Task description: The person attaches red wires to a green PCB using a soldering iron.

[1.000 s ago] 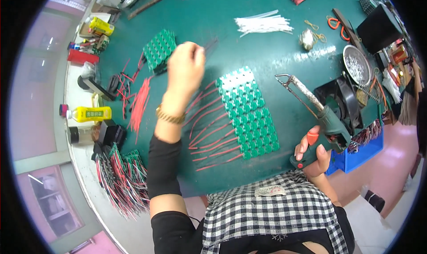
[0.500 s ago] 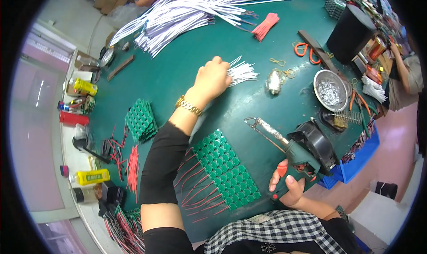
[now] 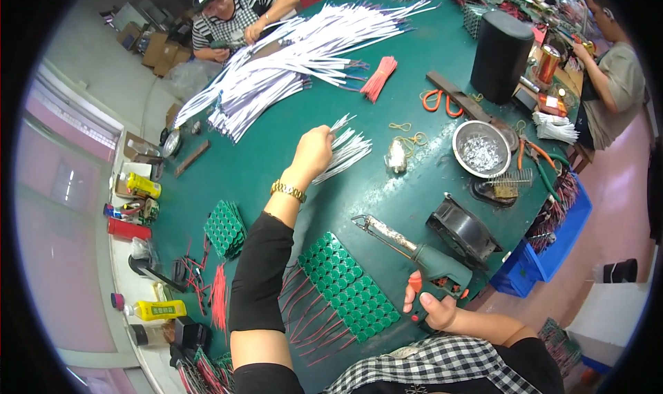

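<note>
Head view: left hand (image 3: 314,152) fingers pinch the small bundle of white wires (image 3: 343,149), lying left of the metal bowl (image 3: 481,149); thin, light, floppy, likely best gripped mid-length. Right hand (image 3: 431,309) wraps the soldering gun (image 3: 421,259), near the bowl's lower side on the green tabletop (image 3: 276,166).

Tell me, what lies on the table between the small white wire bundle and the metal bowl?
In the head view, a small silvery lump and loose yellow rubber bands lie between the white wire bundle and the metal bowl.
</note>
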A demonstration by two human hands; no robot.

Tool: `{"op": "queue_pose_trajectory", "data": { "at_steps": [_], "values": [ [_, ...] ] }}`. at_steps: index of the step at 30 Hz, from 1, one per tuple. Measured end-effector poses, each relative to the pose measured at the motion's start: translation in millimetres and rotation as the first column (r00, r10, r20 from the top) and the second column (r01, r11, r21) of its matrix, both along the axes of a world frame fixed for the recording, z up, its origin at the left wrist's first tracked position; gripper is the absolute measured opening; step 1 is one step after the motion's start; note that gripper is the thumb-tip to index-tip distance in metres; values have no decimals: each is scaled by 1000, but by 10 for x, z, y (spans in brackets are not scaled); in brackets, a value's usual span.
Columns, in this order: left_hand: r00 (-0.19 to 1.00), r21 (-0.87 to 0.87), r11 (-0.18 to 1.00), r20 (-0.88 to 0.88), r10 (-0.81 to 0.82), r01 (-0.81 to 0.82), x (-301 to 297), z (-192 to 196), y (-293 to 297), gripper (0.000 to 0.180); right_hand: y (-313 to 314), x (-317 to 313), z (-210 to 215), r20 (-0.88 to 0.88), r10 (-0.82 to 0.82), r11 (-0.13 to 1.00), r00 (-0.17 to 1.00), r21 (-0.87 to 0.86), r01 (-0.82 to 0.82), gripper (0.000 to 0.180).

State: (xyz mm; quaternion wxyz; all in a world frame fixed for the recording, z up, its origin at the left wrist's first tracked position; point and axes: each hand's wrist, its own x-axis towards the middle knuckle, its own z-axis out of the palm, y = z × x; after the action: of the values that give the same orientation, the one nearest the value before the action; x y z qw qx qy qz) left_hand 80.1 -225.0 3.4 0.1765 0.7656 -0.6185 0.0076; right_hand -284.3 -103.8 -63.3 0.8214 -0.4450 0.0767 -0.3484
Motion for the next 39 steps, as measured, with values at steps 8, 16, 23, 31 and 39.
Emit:
{"op": "queue_pose_trajectory", "data": {
  "at_steps": [8,16,23,31,39],
  "values": [
    [993,-53,992,39,-113,115,-51,-62,59,17,25,-30,-46,58,-115,993,992,-21,116,33],
    [968,-241,955,-134,-211,175,-232,692,325,18,49,-50,-51,82,-143,977,986,-147,154,35],
    [674,532,836,569,-470,134,-472,1324,1006,12,-7,-130,-50,173,-159,964,972,-186,191,34],
    [417,744,613,662,-622,-266,-272,229,1800,17,22,-149,-18,79,-48,989,996,-135,59,33],
    [474,650,697,737,-482,-302,-337,70,1881,22,11,-136,47,64,-8,1000,998,-24,9,29]
  ]
}}
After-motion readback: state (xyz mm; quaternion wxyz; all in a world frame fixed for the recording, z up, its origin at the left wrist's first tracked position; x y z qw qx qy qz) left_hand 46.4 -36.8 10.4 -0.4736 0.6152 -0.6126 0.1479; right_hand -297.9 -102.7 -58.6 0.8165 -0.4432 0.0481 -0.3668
